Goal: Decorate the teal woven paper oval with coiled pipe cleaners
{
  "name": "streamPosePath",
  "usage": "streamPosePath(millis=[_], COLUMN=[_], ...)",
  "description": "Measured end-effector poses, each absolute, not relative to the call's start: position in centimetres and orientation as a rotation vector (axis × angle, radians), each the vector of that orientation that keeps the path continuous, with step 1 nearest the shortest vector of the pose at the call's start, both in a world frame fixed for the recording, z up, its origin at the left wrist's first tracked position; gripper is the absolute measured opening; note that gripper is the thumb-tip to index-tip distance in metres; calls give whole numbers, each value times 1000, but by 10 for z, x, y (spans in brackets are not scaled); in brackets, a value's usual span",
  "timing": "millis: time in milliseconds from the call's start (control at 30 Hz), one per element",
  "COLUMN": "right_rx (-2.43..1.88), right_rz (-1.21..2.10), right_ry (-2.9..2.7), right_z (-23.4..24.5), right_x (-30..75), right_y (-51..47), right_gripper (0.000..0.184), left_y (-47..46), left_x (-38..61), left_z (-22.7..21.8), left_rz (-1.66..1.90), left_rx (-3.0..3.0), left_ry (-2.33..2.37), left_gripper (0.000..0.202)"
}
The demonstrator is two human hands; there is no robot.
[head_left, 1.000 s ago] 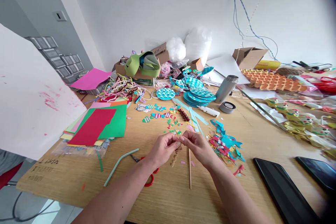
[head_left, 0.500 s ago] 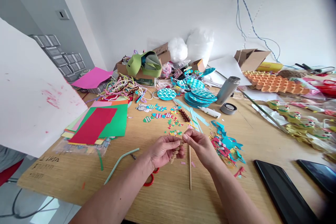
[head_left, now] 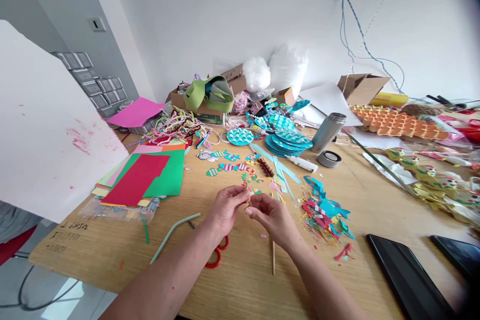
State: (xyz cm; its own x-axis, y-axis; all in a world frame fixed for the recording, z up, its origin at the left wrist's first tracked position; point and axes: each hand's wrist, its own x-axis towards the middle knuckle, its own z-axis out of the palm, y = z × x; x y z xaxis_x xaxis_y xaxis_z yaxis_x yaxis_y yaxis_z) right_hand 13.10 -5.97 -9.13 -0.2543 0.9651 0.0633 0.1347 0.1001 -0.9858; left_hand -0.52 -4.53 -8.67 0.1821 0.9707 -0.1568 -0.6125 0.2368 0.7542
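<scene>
Two hands are held close together above the table [head_left: 243, 280], mid-frame. The left hand [head_left: 225, 208] is curled nearly shut, w/ thumb & forefinger pinched on a small tan piece [head_left: 248, 201]. The right hand [head_left: 270, 216] is likewise closed to a pinch on the same piece from the other side. The piece is kept betw. the fingertips and mostly hidden by them, so its shape can't be told. A wooden stick [head_left: 273, 255] is laid on the table just under the right hand, and red scissors [head_left: 216, 256] are partly covered by the left wrist. A green strip [head_left: 172, 232] is seen near the left forearm. Coloured paper scraps [head_left: 326, 210] are piled to the right. A stack of paper sheets [head_left: 146, 180], red & green on top, is placed further left. A black tablet [head_left: 405, 275] is set at the near right edge.
</scene>
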Motion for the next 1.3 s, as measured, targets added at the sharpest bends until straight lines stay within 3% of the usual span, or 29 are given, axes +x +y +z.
streamPosePath(millis=[167,967,1300], right_rx=[-1202,-1246,-966], right_rz=[1093,1017,1475], right_ry=[-1648,-1525,-1318], right_z=[-95,-82,-71], right_x=[125,140,147], right_y=[-64,-59,-57], right_gripper=[19,34,38], left_y=[-50,-47,-54], left_x=[-3,-7,-6], left_z=[-85,-86,-88], left_rz=[1195,1206,896], left_rx=[737,803,1065], left_ry=[739,700,657], left_gripper=[17,18,22])
